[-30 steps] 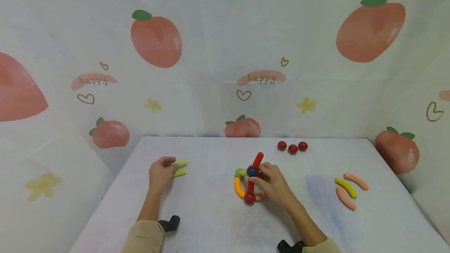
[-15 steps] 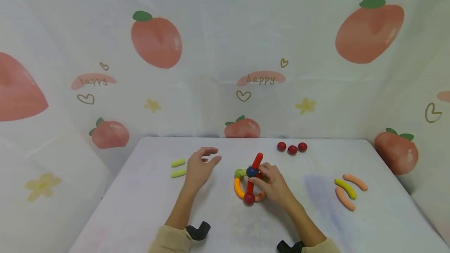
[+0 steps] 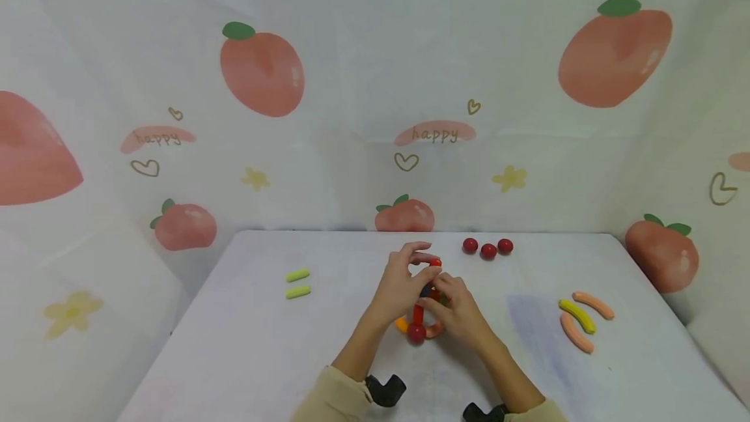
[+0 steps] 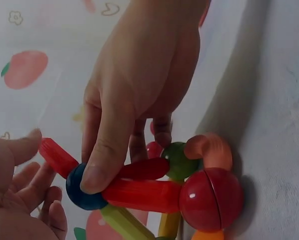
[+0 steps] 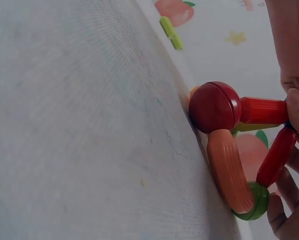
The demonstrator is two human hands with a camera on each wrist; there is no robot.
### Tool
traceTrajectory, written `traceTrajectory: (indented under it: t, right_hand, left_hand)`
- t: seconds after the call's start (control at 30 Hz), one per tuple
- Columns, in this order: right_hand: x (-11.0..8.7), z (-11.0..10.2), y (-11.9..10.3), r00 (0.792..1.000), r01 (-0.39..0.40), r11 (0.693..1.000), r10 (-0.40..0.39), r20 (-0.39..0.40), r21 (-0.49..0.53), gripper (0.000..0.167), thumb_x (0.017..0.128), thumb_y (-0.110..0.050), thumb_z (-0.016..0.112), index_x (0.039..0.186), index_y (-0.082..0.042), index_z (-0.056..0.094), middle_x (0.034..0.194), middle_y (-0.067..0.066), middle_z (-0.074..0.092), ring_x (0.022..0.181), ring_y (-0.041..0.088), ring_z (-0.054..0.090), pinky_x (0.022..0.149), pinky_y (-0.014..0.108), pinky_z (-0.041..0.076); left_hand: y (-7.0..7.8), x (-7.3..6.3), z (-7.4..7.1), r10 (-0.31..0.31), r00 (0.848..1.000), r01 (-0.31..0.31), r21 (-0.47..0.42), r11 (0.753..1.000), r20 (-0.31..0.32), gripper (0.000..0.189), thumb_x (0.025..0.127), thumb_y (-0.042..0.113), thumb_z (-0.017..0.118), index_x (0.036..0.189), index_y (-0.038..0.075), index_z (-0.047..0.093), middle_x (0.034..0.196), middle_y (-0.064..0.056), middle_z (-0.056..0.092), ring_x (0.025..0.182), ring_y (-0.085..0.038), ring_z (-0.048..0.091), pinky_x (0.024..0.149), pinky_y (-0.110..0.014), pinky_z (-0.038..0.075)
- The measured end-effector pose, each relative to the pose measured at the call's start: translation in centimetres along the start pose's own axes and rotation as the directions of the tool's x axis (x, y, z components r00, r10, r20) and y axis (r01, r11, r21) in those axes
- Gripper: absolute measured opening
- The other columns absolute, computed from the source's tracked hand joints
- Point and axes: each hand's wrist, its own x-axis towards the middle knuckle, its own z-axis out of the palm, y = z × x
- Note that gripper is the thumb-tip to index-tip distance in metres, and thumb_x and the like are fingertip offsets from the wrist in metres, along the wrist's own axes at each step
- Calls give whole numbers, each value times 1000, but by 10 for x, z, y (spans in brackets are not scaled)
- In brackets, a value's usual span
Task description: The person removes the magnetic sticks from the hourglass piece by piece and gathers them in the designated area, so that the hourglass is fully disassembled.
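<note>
A toy frame of magnetic rods and balls stands mid-table. Its red ball (image 3: 416, 333) and curved salmon rod (image 5: 228, 167) lie low, beside a green ball (image 5: 257, 202). My right hand (image 3: 463, 314) pinches the blue ball (image 4: 79, 187) at the top, its thumb across the joint with the straight red rod (image 4: 142, 195). From the blue ball another red rod (image 4: 57, 157) points up. Around that rod's tip is my left hand (image 3: 401, 285), thumb at the end and fingers spread apart; a firm grip does not show. Its fingers cover part of the frame in the head view.
Two light-green rods (image 3: 298, 292) lie to the left. Three red balls (image 3: 488, 251) sit toward the back edge. At right are two curved salmon rods (image 3: 577, 333) and a curved yellow rod (image 3: 577, 316). A printed curtain (image 3: 340, 83) hangs behind the table (image 3: 234, 357).
My left hand has left the light-green rods and moved right to the upright red rod's tip. My right hand has kept its hold on the frame, with hardly any movement.
</note>
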Motion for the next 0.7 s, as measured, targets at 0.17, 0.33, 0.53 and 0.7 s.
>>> traceTrajectory:
  t: [0.17,0.33,0.53,0.7]
  right_hand:
    - [1,0,1,1000,23,1000,-23,1,5,31,90,-24,78,120,-21,73,116,-6,68,100,16,50,80,25,45]
    - [1,-1,-2,1000,5,1000,-5,-1,15,33,90,-25,77,122,-22,73,111,-6,68,99,16,49,81,26,44]
    - [1,1,-5,998,-67,998,66,18,18,37,91,-32,76,128,-30,69,116,-5,67,108,18,49,89,30,47]
    - [0,2,-5,997,-70,998,70,8,-1,35,92,-31,76,127,-31,69,117,-5,67,107,17,50,86,26,49]
  left_hand:
    - [2,-2,1,16,1000,-14,-99,995,16,38,99,23,68,135,23,57,116,-1,73,103,-16,65,91,-24,58]
    - [2,-5,-14,69,998,-66,-230,971,7,32,101,23,65,133,23,60,119,-5,72,105,-16,67,95,-22,57]
    - [-18,-15,-60,39,990,-58,-144,988,-136,28,99,28,66,127,30,68,120,-2,69,104,-20,69,95,-27,58]
    - [-46,-31,-116,-149,937,112,-133,985,-317,30,95,31,72,124,21,72,116,-5,74,103,-21,73,85,-19,54]
